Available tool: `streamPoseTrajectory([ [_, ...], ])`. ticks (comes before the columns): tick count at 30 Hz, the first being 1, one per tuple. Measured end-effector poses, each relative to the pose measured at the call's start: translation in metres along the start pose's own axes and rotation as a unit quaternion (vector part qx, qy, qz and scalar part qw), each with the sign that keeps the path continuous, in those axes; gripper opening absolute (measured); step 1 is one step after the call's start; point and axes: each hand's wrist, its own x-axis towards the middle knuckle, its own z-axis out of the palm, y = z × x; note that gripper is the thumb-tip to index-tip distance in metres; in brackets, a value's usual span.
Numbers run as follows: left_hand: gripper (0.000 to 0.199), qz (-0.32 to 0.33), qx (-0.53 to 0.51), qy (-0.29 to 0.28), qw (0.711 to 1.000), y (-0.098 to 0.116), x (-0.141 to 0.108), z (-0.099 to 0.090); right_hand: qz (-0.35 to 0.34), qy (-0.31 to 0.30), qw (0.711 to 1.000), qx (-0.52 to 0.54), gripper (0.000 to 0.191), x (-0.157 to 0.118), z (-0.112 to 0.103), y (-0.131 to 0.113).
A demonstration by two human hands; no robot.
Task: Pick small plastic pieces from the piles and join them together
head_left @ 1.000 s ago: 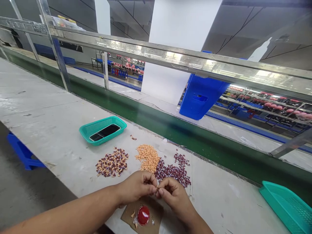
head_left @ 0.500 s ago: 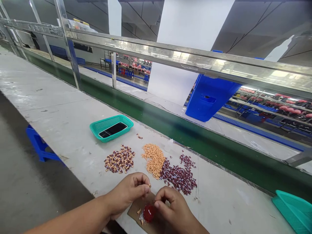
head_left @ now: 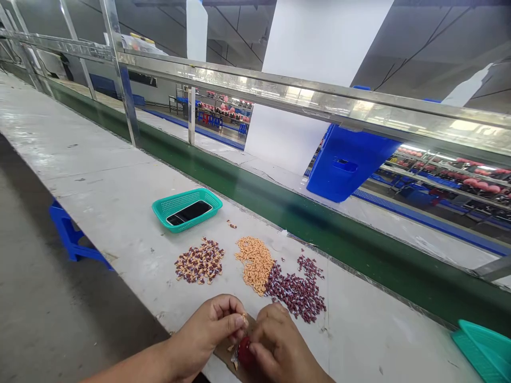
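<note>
Red disc (head_left: 244,352) lies under the curled right hand (head_left: 281,346); the left hand (head_left: 205,334) pinches one orange piece (head_left: 244,318).

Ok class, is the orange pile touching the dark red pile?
Touching: the head view shows the orange pile running into the dark red pile at its lower right edge, with no gap between them.

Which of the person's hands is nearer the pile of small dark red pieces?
The right hand is nearer, just below the dark red pile. The left hand sits farther left, also below it.
</note>
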Motion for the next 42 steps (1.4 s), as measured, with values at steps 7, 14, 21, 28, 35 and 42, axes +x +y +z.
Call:
streamPoseTrajectory([
  [7, 0.028, -0.022, 0.030, 0.008, 0.999, -0.005, -0.004, 0.011, 0.018, 0.156, 0.973, 0.167, 0.013, -0.001, 0.001, -0.004],
  [14, 0.031, -0.022, 0.019, -0.019, 0.999, -0.010, -0.001, 0.013, 0.032, 0.163, 0.967, 0.191, 0.018, -0.001, 0.005, -0.006],
  [21, 0.032, -0.011, 0.004, -0.005, 1.000, -0.011, -0.004, 0.015, 0.038, 0.124, 0.977, 0.167, 0.010, -0.005, 0.006, 0.001],
  [28, 0.034, -0.005, -0.008, 0.012, 1.000, -0.012, -0.006, 0.016, 0.046, 0.137, 0.973, 0.178, 0.017, -0.004, 0.011, -0.001],
  [35, 0.036, 0.011, 0.009, 0.018, 1.000, -0.012, -0.006, 0.017, 0.053, 0.148, 0.970, 0.185, 0.024, -0.003, 0.014, -0.003],
  [42, 0.038, 0.019, 0.020, 0.004, 1.000, -0.012, -0.006, 0.015, 0.046, 0.137, 0.976, 0.160, 0.018, -0.008, 0.013, 0.000],
])
